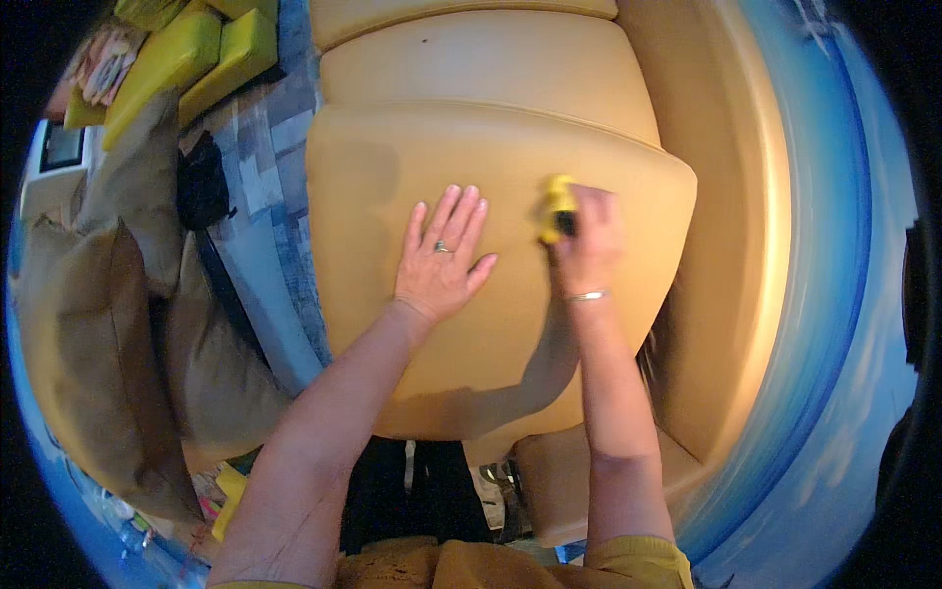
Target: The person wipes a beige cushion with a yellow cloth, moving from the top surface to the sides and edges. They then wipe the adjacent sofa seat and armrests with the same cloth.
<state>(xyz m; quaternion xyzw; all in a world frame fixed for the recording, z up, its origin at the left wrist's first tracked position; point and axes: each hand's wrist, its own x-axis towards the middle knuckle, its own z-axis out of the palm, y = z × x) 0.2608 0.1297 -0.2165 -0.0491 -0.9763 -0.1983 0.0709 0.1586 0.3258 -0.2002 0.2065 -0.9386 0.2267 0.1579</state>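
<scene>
A tan leather-like sofa cushion (471, 346) lies in front of me, its near edge by my dark-trousered legs. My left hand (445, 258), with a ring on one finger, rests palm down on it with the fingers extended. To the right, my right hand (597, 235) grips a yellow-and-black brush or scrubber (558, 210) against the cushion. Blur hides the tool's exact kind and its working side. A bracelet (587, 296) circles the right wrist.
The sofa's padded arm or back (725, 258) runs along the right, beside a blue painted wall (831, 258). Brown cushions (88, 331) are piled at left. A black bag (204, 180) lies on the patchwork-patterned floor (257, 177). Yellow seats (169, 66) stand at far left.
</scene>
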